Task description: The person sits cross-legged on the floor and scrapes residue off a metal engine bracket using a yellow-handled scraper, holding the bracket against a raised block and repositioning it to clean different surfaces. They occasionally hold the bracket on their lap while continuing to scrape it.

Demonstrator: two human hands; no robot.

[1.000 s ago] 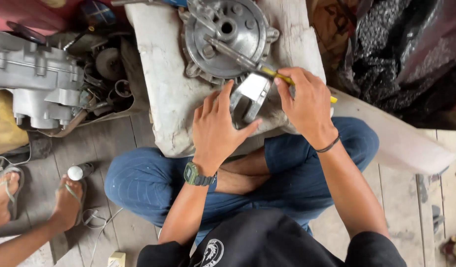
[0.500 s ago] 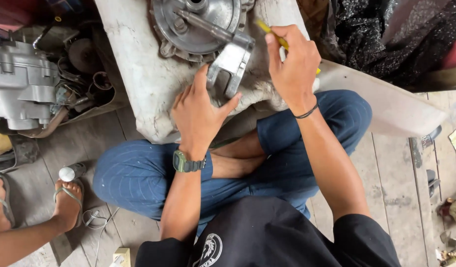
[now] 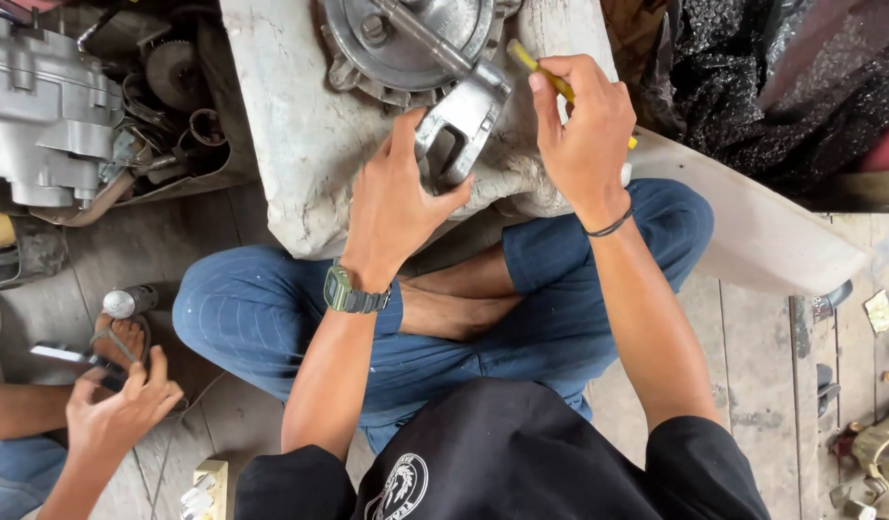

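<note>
- At the far left, a grey engine casing (image 3: 40, 106) sat beside a pile of gears and rings (image 3: 175, 96) on the wooden floor (image 3: 753, 366).
- Low at the left edge, another person's hand (image 3: 117, 414) hovered above a sandalled foot (image 3: 117, 342), near a small metal tool (image 3: 64, 356) — whether it gripped the tool cannot be told.
- The seated person's legs, in blue trousers (image 3: 261, 308), were crossed beneath a dirty white slab (image 3: 300, 144) that served as a tabletop across the lap.
- The left hand (image 3: 396, 207), a green wristwatch (image 3: 353, 294) on its wrist, lay spread wide — palm down on the slab, thumb and fingers pressing against the forked metal bracket (image 3: 459, 125).
- That bracket sat at the near edge of the slab, at the end of a bar from the round metal housing (image 3: 406, 39), which rested at the slab's far end.
- The right hand (image 3: 584, 130) was closed around a yellow-handled tool (image 3: 541, 72), its tip angled up toward the housing just right of the bracket; a dark band (image 3: 608, 228) circled the wrist.
- To the right lay crumpled black plastic sheeting (image 3: 753, 87).
</note>
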